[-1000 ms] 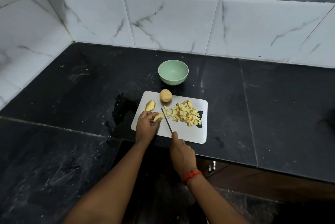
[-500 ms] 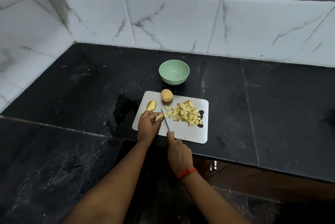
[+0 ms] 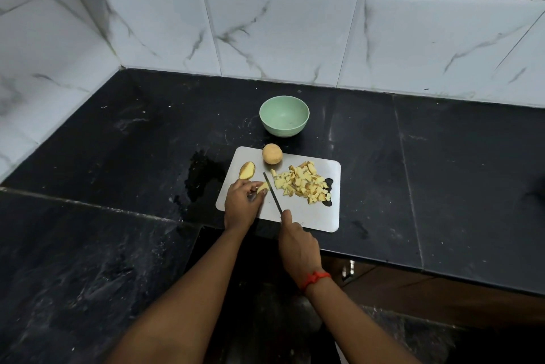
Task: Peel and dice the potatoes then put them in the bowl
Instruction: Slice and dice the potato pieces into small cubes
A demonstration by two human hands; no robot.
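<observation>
On the grey cutting board (image 3: 312, 216) my left hand (image 3: 240, 204) pinches a small potato piece (image 3: 262, 187) near the board's left side. My right hand (image 3: 296, 242) grips a knife (image 3: 272, 194), its blade lying just right of that piece. A pile of diced potato (image 3: 303, 182) covers the board's right half. A potato half (image 3: 247, 170) lies at the left edge, and a whole round potato (image 3: 272, 153) sits at the far edge. The green bowl (image 3: 284, 116) stands empty beyond the board.
The black stone counter (image 3: 118, 142) runs into a corner with white marble tiles (image 3: 280, 33) behind and on the left. A wet patch (image 3: 203, 177) lies left of the board. The counter's front edge passes just under the board.
The knife blade has shifted slightly beside the held piece, between cuts. My left hand stays on the piece. The diced pile, the potato half and the whole potato have not moved.
</observation>
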